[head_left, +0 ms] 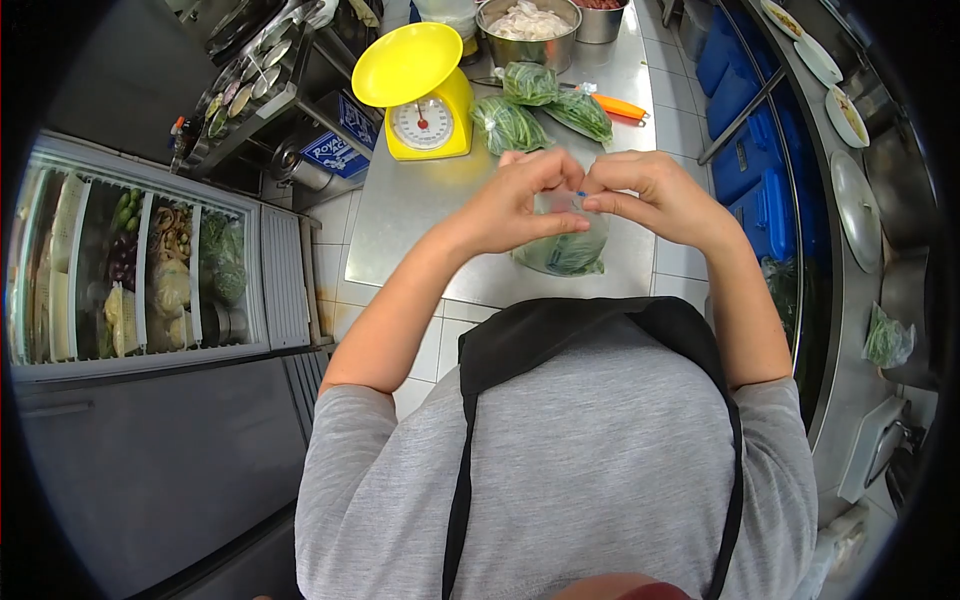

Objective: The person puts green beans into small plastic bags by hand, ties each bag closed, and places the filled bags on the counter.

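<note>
A clear plastic bag of green leafy vegetables [568,252] rests near the front edge of the steel table [405,240]. My left hand [525,200] pinches the gathered top of this bag from the left. From the right, my right hand [652,188] grips the same top, thumb and fingers close together. A small blue bit shows between the fingertips, too small to name. Just beyond my hands lie several similar bags of greens [510,124], and an orange-handled tool [622,107] is partly hidden behind them.
A yellow dial scale [430,115] stands at the table's left. Metal pots [530,45] with pale and red contents sit at the back. A glass-fronted fridge [150,270] is on my left; a steel counter with plates [845,115] and blue bins [760,205] is on my right.
</note>
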Tool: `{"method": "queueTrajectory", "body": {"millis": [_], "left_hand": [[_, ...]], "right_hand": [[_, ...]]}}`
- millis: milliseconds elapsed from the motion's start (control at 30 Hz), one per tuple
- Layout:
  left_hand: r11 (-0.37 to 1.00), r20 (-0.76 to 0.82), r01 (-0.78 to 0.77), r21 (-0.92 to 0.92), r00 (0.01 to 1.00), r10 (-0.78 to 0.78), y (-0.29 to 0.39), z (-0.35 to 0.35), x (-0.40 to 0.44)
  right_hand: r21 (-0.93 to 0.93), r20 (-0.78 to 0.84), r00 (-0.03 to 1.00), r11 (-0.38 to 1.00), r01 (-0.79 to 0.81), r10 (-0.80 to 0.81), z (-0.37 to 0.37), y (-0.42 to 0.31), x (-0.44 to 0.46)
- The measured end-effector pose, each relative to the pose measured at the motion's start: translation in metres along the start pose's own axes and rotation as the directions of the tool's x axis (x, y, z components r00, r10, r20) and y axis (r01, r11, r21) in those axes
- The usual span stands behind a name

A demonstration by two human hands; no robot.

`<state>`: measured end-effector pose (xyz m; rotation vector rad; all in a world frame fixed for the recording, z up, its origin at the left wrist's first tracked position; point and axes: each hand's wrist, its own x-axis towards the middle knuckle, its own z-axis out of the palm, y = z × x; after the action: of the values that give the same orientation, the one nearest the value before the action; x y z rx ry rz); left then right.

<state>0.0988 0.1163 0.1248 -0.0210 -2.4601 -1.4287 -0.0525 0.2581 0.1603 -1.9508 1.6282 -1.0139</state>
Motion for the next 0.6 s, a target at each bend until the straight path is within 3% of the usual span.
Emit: {"method": "queueTrajectory", "body": {"millis": [67,100,167,300,400,467,500,600], "left_hand": [[0.864,0.293,-0.075,0.498,0.952,-0.086,0.009,-0.019,0.000],[0.865,0.291,-0.070,0.496,0.952,-0.090,0.017,-0.023,-0.003],[0.632,0.316,-0.240,0.737,0.949,-0.008,0.035,-0.025,-0.012],[0.632,0.308,-0.297,0.716,0.946,0.096,0.054,-0.018,-0.039],[0.623,0.263,-0.255,0.739,0.961,0.081,0.064,-0.014,-0.054],[0.649,0.226,-0.226,0.727,0.970,0.086,0.065,-0.010,-0.058],[0.687,0.238,-0.211,0.695,0.970,0.057,0.063,-0.008,-0.061],[0.726,0.215,-0.201,0.658,0.974,0.075,0.056,-0.003,-0.065]], "right_hand": [[-0.081,0.170,0.981,0.993,-0.081,0.093,-0.007,-0.001,-0.003],[-0.077,0.174,0.980,0.994,-0.081,0.094,-0.008,-0.002,-0.006],[-0.405,0.209,0.975,0.914,0.016,0.075,-0.009,-0.009,-0.016],[-0.546,0.348,0.895,0.836,-0.047,0.278,-0.011,-0.047,-0.038],[-0.538,0.329,0.901,0.840,-0.068,0.284,-0.010,-0.055,-0.051],[-0.469,0.168,0.962,0.876,-0.113,0.214,-0.007,-0.056,-0.057],[-0.466,0.174,0.961,0.878,-0.110,0.213,-0.007,-0.057,-0.054],[-0.507,0.132,0.936,0.833,-0.220,0.327,-0.005,-0.061,-0.039]]}}
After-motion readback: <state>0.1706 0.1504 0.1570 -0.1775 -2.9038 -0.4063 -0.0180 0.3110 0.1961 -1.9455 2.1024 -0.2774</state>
